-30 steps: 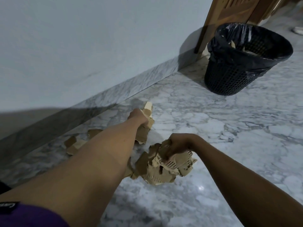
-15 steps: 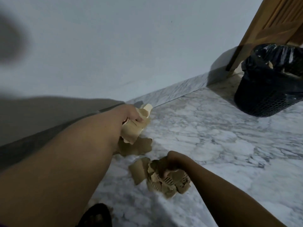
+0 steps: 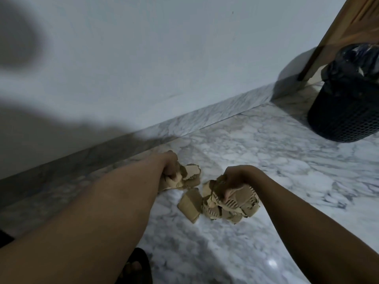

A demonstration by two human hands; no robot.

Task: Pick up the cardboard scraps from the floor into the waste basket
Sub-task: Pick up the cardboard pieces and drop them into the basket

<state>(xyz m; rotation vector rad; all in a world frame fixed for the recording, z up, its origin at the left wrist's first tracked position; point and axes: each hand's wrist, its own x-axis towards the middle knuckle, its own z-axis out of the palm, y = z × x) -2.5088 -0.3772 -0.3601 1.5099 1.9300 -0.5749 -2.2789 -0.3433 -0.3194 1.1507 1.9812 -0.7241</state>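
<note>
My left hand [image 3: 171,170] is closed around a few tan cardboard scraps [image 3: 189,175] low over the marble floor. My right hand [image 3: 233,180] grips a larger bunch of torn corrugated scraps [image 3: 231,208]. One flat scrap [image 3: 189,203] lies on the floor between my hands, just left of the right-hand bunch. The black mesh waste basket [image 3: 344,111] with a black liner stands at the far right by the wall, well away from both hands; some scraps show inside its rim.
A white wall with a marble skirting [image 3: 215,111] runs diagonally behind my hands. A wooden door frame [image 3: 336,31] rises behind the basket. My sandalled foot [image 3: 136,267] is at the bottom edge. Marble floor [image 3: 276,171] stretches between my hands and the basket.
The view has swung left and down, so the basket sits nearer the right edge. My left hand came lower and closer to the right hand, still holding its scraps.
</note>
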